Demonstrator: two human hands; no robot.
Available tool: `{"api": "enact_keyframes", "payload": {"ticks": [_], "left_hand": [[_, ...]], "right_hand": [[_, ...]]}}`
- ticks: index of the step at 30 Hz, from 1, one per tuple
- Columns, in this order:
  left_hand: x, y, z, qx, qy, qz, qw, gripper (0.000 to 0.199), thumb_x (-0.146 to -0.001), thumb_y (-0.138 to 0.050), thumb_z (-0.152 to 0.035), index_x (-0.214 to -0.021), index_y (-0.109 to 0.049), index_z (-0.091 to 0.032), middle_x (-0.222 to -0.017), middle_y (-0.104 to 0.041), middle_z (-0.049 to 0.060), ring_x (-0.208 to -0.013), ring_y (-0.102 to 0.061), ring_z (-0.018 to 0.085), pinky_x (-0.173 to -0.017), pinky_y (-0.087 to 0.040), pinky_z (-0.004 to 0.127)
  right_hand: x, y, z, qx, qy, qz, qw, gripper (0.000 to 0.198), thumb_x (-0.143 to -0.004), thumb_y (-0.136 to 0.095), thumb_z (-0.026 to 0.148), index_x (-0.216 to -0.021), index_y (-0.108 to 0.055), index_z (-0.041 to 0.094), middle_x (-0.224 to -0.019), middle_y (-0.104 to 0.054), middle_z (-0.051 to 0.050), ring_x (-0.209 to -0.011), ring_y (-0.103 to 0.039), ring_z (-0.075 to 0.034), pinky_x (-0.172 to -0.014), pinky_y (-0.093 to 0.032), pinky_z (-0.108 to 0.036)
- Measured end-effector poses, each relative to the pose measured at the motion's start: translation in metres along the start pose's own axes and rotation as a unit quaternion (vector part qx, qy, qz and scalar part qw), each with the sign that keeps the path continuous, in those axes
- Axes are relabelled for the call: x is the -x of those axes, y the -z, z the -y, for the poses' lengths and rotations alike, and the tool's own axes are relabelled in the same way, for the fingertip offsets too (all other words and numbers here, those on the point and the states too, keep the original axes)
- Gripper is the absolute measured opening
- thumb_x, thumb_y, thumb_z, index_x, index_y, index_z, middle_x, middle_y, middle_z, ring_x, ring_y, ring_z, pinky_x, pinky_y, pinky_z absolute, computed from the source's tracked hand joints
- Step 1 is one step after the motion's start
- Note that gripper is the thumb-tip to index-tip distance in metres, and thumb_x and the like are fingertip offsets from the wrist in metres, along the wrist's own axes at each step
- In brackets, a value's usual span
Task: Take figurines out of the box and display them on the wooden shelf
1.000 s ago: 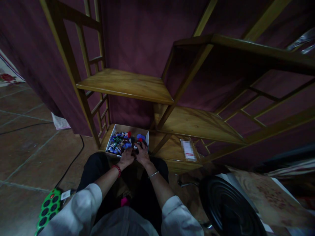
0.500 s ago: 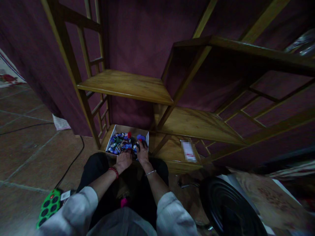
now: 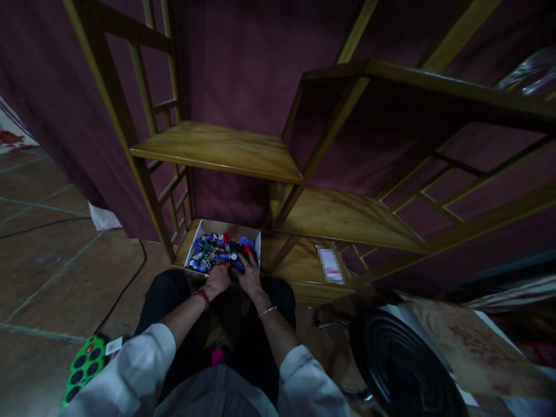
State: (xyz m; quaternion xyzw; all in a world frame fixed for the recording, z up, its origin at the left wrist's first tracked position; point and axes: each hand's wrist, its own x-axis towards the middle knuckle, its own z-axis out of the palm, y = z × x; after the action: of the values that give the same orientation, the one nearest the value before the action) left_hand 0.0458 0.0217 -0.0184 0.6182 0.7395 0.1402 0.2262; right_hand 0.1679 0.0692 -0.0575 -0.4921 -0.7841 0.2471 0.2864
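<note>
A shallow white box (image 3: 189, 253) stands on the lowest shelf, filled with small mixed pieces (image 3: 212, 249) in blue, purple, green and red. They look like little trinkets, too small to name. At the box's front edge, my left hand (image 3: 218, 277) has its fingers closed and bent down among the pieces; whatever they grip is hidden. My right hand (image 3: 250, 277) reaches over the front right part of the box. Its fingers are apart and rest on dark and blue pieces beside a round white one (image 3: 233, 256).
Around the box rises a wooden shelf unit (image 3: 212, 147) against a purple curtain (image 3: 243, 69). A pale blurred packet (image 3: 330, 264) lies on the lower shelf. Right of my knees is a black round ridged object (image 3: 403, 359). A green power strip (image 3: 84, 365) with a cable lies at left.
My right hand has drawn back a little toward me and left, nearer my left hand, and its fingers have spread. A round white piece now shows by its fingertips. The view has shifted slightly.
</note>
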Motion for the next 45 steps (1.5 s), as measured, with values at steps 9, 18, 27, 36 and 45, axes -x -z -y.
{"api": "enact_keyframes", "payload": {"ticks": [9, 18, 27, 36, 45], "left_hand": [[-0.007, -0.007, 0.003, 0.089, 0.035, -0.079, 0.992, 0.027, -0.073, -0.047, -0.005, -0.095, -0.061, -0.013, -0.101, -0.062, 0.009, -0.099, -0.054, 0.016, -0.090, -0.039, 0.025], [-0.018, -0.006, -0.008, 0.195, 0.103, -0.067, 0.973, 0.031, -0.076, -0.041, -0.004, -0.100, -0.059, -0.013, -0.100, -0.064, 0.007, -0.094, -0.058, 0.014, -0.084, -0.042, 0.025], [-0.015, -0.003, 0.000, 0.217, 0.072, -0.021, 0.973, 0.035, -0.076, -0.039, -0.006, -0.104, -0.058, -0.016, -0.106, -0.062, 0.005, -0.098, -0.056, 0.013, -0.089, -0.040, 0.023], [0.002, -0.005, 0.006, 0.090, 0.070, -0.030, 0.993, 0.040, -0.075, -0.041, -0.006, -0.113, -0.053, -0.009, -0.113, -0.058, 0.012, -0.106, -0.053, 0.017, -0.093, -0.037, 0.025], [-0.008, -0.001, 0.001, 0.116, 0.103, 0.007, 0.988, 0.044, -0.072, -0.038, -0.001, -0.110, -0.056, -0.013, -0.121, -0.054, 0.008, -0.116, -0.044, 0.015, -0.100, -0.031, 0.025]], "right_hand": [[0.000, -0.002, -0.003, -0.034, 0.002, -0.019, 0.999, 0.040, -0.072, -0.056, 0.022, -0.112, -0.057, 0.023, -0.137, -0.032, -0.006, -0.122, -0.037, -0.021, -0.099, -0.035, -0.032], [-0.001, -0.004, -0.005, 0.018, 0.002, 0.023, 1.000, 0.054, -0.063, -0.067, 0.027, -0.115, -0.054, 0.022, -0.142, -0.020, -0.008, -0.127, -0.027, -0.027, -0.100, -0.032, -0.038], [-0.009, -0.003, 0.004, 0.074, -0.063, 0.038, 0.995, 0.045, -0.064, -0.065, 0.023, -0.109, -0.059, 0.023, -0.137, -0.030, -0.006, -0.121, -0.033, -0.028, -0.098, -0.032, -0.037], [-0.010, -0.002, 0.009, 0.046, -0.067, -0.009, 0.997, 0.026, -0.077, -0.048, 0.020, -0.098, -0.064, 0.024, -0.130, -0.041, -0.001, -0.116, -0.039, -0.022, -0.098, -0.034, -0.035], [-0.004, -0.003, 0.007, 0.057, -0.054, 0.001, 0.997, 0.042, -0.071, -0.053, 0.014, -0.110, -0.058, 0.028, -0.135, -0.033, 0.000, -0.123, -0.032, -0.023, -0.100, -0.031, -0.034]]}}
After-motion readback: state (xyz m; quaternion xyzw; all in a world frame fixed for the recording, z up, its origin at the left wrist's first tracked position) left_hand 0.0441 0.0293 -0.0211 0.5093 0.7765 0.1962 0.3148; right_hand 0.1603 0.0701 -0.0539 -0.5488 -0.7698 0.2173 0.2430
